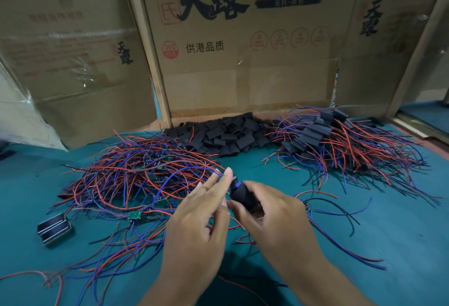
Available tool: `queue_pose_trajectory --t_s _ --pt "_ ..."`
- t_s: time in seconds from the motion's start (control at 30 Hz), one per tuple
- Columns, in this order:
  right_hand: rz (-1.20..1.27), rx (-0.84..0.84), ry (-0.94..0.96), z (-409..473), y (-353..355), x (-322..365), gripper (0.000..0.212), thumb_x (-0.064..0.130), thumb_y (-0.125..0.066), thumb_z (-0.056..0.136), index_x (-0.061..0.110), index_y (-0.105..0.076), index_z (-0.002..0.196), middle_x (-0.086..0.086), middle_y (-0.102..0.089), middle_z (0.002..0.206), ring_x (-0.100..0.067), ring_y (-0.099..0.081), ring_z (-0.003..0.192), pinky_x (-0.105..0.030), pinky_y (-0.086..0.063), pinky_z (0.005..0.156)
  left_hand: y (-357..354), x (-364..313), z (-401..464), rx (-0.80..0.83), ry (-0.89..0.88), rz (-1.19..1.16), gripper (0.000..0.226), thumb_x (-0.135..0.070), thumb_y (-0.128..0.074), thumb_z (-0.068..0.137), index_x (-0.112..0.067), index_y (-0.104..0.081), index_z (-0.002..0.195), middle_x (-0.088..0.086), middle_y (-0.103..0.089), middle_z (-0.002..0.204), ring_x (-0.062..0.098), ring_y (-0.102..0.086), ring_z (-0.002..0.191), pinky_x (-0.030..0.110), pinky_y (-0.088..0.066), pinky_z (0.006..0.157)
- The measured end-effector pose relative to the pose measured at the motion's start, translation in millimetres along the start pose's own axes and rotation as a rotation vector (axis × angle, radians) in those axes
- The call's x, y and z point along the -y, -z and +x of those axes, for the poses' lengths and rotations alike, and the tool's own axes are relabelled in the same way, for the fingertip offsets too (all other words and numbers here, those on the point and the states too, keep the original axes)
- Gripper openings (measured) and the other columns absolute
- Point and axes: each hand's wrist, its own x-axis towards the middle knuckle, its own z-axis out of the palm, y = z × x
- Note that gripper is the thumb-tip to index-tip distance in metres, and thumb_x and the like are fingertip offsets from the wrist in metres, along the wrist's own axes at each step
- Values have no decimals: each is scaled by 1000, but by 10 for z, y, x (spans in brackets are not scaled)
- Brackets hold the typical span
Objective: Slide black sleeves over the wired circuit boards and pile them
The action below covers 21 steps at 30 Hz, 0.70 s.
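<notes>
While both pinching: left hand and right hand on black sleeve, wire piles close alongside.

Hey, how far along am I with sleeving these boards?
Done: a big pile of sleeved boards sits far right. In hand: your right hand grips a black sleeve while your left hand feeds a board in. Left: a large tangle of bare wired boards and many loose sleeves.
</notes>
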Motion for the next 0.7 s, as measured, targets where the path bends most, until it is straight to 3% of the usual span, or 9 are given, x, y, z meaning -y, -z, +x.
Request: queue_pose_trajectory --t_s 0.13,0.33,0.57,0.7 --pt "-8 -1 1 -12 -24 -5 24 48 -60 87 26 -63 94 7 -63 77 -14 -59 71 -40 -51 66 -14 15 -14 -8 84 -44 47 -13 -53 90 -30 -59 134 -27 -52 132 -15 -43 128 21 -35 110" --pt "-51 -67 -19 -27 -58 3 36 58 -53 84 23 -63 87 6 -64 73 -13 -59 67 -37 -50 62 -23 13 -49 53 64 70 53 -16 -49 91 -28 -51 142 -35 -33 137 -28 -19 131 16 -26 113" --pt "-36 -71 -47 -53 -94 -27 39 62 -49 82 25 -61 84 9 -64 70 -10 -57 63 -34 -49 61 -33 -25 -54 128 101 44 53 -24 -41 94 -40 -36 144 -33 -31 142 -24 -16 136 6 -14 113" --pt "-65 -105 -45 -36 -79 -49 35 61 -54 81 26 -61 85 9 -64 69 -11 -57 63 -30 -45 60 -35 -30 -67 130 36 75 53 -31 -33 92 -32 -42 145 -37 -25 141 -27 -10 135 8 -13 114"
